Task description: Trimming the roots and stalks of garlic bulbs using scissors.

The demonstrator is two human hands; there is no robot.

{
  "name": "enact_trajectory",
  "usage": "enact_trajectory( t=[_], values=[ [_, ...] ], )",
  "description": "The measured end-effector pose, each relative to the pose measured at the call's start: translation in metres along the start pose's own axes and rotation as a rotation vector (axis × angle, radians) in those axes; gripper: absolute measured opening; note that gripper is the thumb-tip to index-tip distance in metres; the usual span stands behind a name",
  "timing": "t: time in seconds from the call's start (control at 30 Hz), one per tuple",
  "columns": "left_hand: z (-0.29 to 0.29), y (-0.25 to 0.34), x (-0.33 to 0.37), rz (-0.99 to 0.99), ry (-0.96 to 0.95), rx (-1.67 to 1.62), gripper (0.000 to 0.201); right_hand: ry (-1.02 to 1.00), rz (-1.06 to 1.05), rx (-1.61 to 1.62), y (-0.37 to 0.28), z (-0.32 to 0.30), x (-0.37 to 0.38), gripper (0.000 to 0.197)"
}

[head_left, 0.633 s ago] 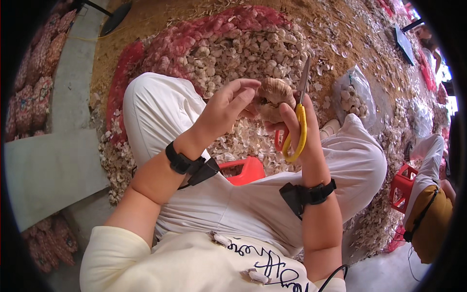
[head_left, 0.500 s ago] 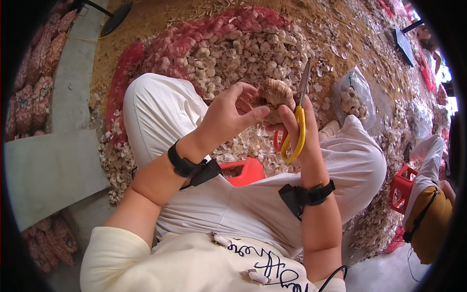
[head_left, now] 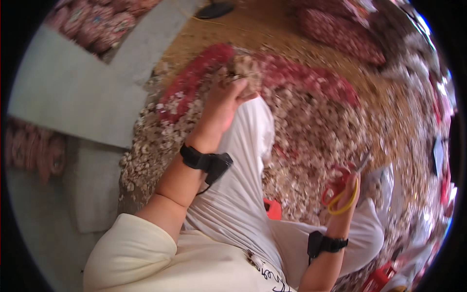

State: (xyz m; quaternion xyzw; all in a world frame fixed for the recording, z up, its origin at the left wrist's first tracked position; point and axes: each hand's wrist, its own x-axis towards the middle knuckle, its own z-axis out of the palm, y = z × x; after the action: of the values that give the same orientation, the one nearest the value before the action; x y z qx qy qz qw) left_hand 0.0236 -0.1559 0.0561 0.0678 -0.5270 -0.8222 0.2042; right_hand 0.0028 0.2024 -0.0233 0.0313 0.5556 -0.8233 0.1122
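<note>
My left hand [head_left: 224,104] is stretched out beyond my left knee, its fingers round a tan clump of garlic [head_left: 247,68]. Motion blur hides how many bulbs are in that clump, and part of my fingers. On the right, my right hand [head_left: 349,190] grips a pair of scissors [head_left: 343,207] with a yellow and a red handle loop. Their blades [head_left: 363,161] point up and away from me. Between and beyond my hands spreads a heap of garlic bulbs and loose skins [head_left: 311,126], with red mesh netting [head_left: 311,78] along its far side.
Part of a red plastic stool [head_left: 273,209] shows between my legs. A clear plastic bag [head_left: 382,187] stands beside my right knee. Filled mesh sacks [head_left: 343,36] lie at the far right, more sacks [head_left: 95,24] at the far left. A pale board [head_left: 73,87] lies left.
My hands have parted: the left moved far left with the garlic, the right moved right and lower with the scissors. The view has turned toward the left.
</note>
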Motion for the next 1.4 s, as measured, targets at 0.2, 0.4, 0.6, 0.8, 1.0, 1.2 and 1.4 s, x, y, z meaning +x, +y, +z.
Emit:
enact_trajectory(
  t=[0.2, 0.4, 0.6, 0.8, 1.0, 1.2, 1.4],
  values=[
    [-0.152, 0.027, -0.082, -0.147, 0.335, 0.307, 0.039, 0.013, 0.069, -0.047, 0.018, 0.020, 0.011, 0.045],
    [-0.111, 0.051, -0.071, 0.005, 0.115, 0.441, 0.048, 0.093, 0.103, -0.102, 0.027, 0.009, 0.014, 0.041],
    [-0.006, 0.021, 0.023, 0.659, -0.015, 0.846, 0.056, 0.250, 0.231, 0.130, 0.021, 0.012, 0.009, 0.030],
    [0.100, -0.018, 0.040, -0.448, -0.150, -0.104, 0.038, 0.117, 0.112, 0.220, 0.036, 0.000, 0.007, 0.037],
    [0.145, -0.040, 0.019, -0.641, -0.338, -0.509, 0.047, 0.059, 0.027, 0.210, 0.009, 0.002, -0.001, 0.041],
    [0.169, -0.036, 0.010, -0.609, -0.326, -0.521, 0.057, 0.052, -0.036, 0.232, -0.018, 0.004, -0.004, 0.045],
    [0.158, -0.038, 0.004, -0.513, -0.305, -0.458, 0.044, 0.062, -0.030, 0.155, -0.016, 0.015, -0.009, 0.044]
  ],
)
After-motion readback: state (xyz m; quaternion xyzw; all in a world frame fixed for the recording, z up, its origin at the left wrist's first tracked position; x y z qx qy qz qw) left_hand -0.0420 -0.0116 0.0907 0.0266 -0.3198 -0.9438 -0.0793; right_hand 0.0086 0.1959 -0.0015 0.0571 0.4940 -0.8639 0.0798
